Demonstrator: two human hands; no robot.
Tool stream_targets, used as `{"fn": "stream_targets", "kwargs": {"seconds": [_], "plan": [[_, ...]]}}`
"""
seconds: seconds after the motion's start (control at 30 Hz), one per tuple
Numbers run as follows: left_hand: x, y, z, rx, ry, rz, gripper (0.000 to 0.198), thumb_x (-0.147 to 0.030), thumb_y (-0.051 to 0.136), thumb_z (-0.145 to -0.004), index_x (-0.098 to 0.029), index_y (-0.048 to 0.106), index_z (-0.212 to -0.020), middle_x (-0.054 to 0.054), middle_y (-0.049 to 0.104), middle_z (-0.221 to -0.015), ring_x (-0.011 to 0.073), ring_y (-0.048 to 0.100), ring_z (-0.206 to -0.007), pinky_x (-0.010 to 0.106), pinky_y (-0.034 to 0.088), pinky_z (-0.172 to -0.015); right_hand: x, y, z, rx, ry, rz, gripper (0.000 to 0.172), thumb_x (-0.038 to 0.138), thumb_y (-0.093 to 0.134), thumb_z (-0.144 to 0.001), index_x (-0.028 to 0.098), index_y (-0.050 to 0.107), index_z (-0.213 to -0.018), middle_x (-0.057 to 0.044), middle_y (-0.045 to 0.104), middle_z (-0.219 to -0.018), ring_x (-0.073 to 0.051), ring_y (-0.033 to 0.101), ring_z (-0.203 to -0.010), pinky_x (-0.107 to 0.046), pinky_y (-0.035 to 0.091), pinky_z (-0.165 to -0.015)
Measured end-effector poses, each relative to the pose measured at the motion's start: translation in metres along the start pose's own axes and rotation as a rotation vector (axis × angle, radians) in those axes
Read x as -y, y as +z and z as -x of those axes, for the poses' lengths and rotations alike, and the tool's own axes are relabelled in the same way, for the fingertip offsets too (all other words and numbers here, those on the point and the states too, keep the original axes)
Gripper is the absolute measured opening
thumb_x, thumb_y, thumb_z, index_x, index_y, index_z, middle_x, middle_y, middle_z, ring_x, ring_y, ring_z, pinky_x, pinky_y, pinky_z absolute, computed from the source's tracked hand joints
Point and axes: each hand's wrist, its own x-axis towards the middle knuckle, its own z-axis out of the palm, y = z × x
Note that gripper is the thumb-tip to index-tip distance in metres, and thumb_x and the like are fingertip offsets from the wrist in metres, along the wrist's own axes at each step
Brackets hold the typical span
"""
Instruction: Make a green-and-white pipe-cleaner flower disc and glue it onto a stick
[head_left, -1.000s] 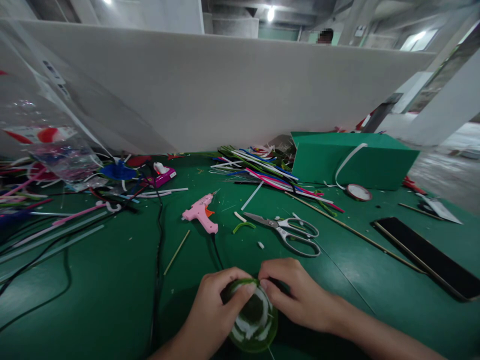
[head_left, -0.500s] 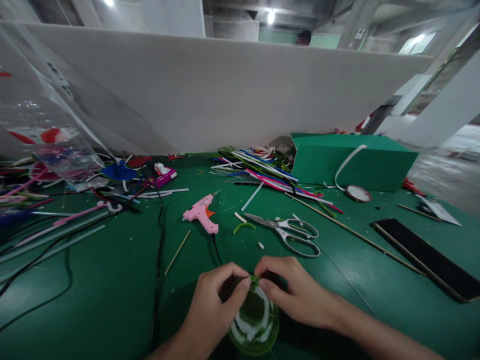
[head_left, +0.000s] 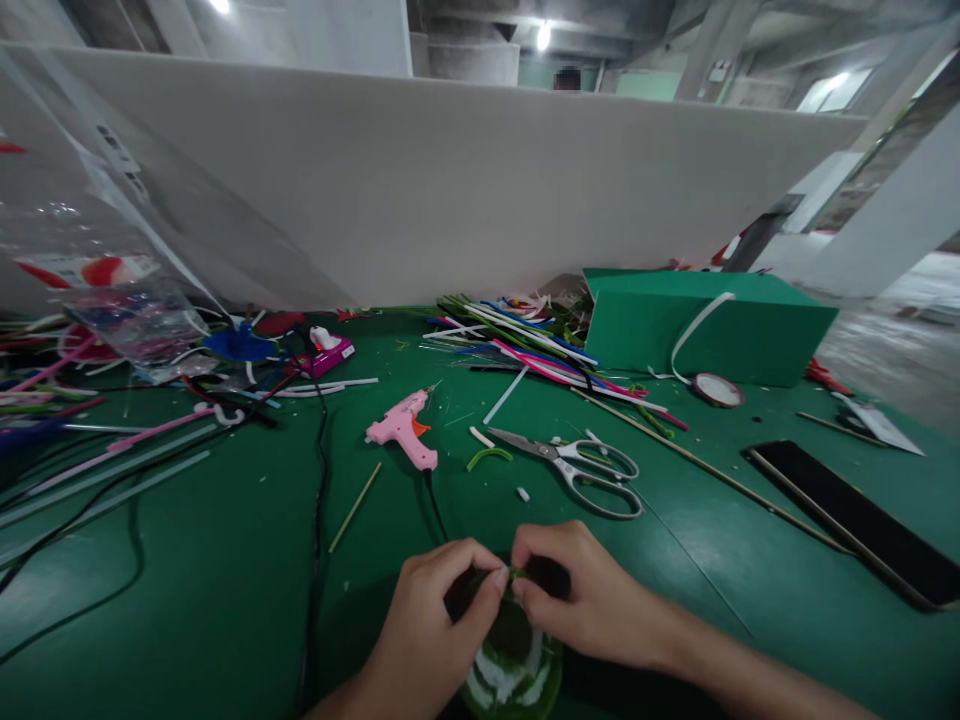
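Note:
A round, hollow piece of fuzzy green and white pipe cleaner (head_left: 504, 682) is at the bottom edge, partly cut off and partly covered by my hands. On its far rim, my left hand (head_left: 435, 620) pinches a bit of green between thumb and forefinger. My right hand (head_left: 596, 598) pinches the same rim just to the right, its fingertips almost touching the left ones. Grey-handled scissors (head_left: 559, 455) lie partly open beyond my right hand. A pink hot glue gun (head_left: 409, 430) rests on its side beyond my left hand, its cord running toward me.
Several coloured pipe cleaners (head_left: 525, 345) are heaped at the back beside a green box (head_left: 720, 325). A phone (head_left: 847, 520) and a long thin stick (head_left: 697, 460) lie on the right. Cables (head_left: 319, 500) and plastic wrap (head_left: 135, 300) occupy the left. A white partition (head_left: 450, 190) bounds the table.
Both hands and the green and white piece have shifted slightly toward me and the bottom edge. My fingers still pinch its rim.

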Motion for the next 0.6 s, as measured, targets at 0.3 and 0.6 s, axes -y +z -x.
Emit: {"fn": "stream_targets", "kwargs": {"seconds": [0.3, 0.6], "plan": [[-0.0007, 0.0005, 0.0018, 0.014, 0.012, 0.003, 0.018, -0.016, 0.049, -0.079, -0.018, 0.06, -0.065, -0.002, 0.06, -0.059, 0.0122, 0.055, -0.054, 0.02, 0.038, -0.05, -0.0011, 0.0039, -0.0003, -0.015, 0.004, -0.029, 0.013, 0.011, 0.053, -0.069, 0.018, 0.045, -0.06, 0.009, 0.035, -0.049, -0.006, 0.032, -0.047, -0.017, 0.023, -0.044], [-0.0016, -0.0005, 0.001, 0.029, 0.033, -0.047, 0.016, -0.017, 0.048, -0.08, -0.019, 0.057, -0.067, -0.003, 0.059, -0.061, 0.0119, 0.056, -0.057, 0.02, 0.038, -0.054, -0.0013, 0.001, 0.0008, 0.011, -0.009, -0.024, 0.01, 0.011, 0.051, -0.072, 0.018, 0.047, -0.065, 0.008, 0.039, -0.053, -0.007, 0.035, -0.05, -0.017, 0.024, -0.046]]}}
